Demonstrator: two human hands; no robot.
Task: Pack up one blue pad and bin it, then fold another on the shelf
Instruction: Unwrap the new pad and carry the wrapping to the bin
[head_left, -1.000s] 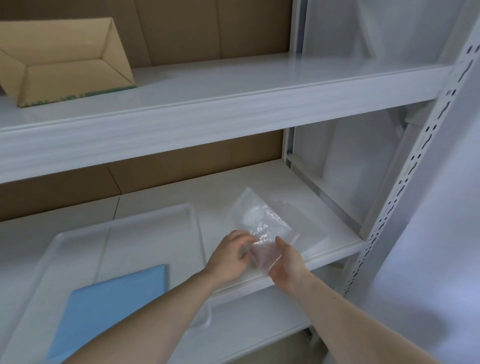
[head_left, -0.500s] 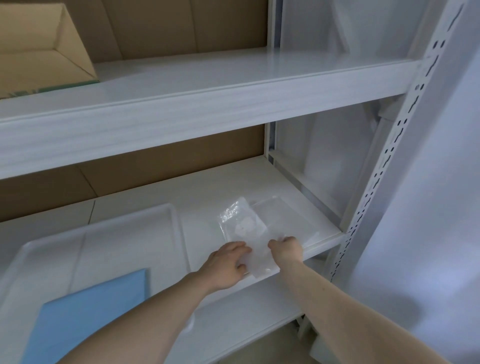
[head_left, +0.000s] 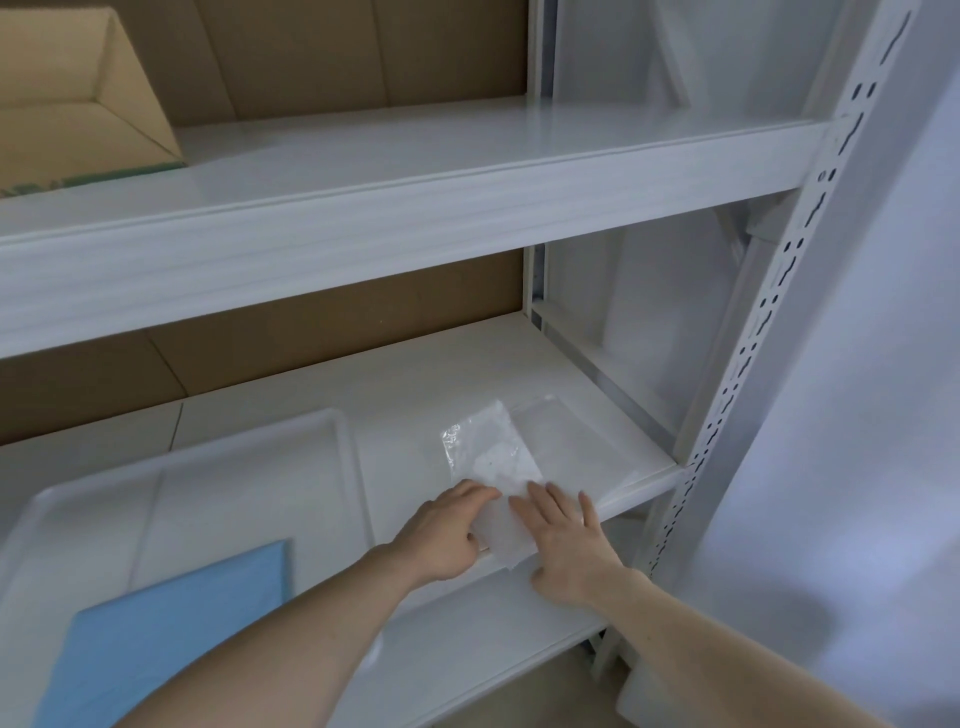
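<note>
A clear plastic bag (head_left: 493, 457) lies on the white middle shelf (head_left: 415, 395), its near end hanging slightly over the front edge. My left hand (head_left: 447, 535) holds the bag's near left edge with curled fingers. My right hand (head_left: 566, 545) lies flat on the bag's near right part, fingers straight. A second clear bag (head_left: 571, 441) lies flat under and to the right of it. A blue pad (head_left: 171, 634) lies in the translucent white tray (head_left: 208, 457) at lower left.
A cardboard box (head_left: 78, 104) lies on its side on the upper shelf at left. A perforated white upright (head_left: 779, 332) stands at right. Brown cardboard backs the shelves. A lower shelf (head_left: 493, 639) shows beneath my arms.
The bag, lifted and crumpled a second ago, now lies flat on the shelf. My right hand has opened and presses on it. The view shifted right.
</note>
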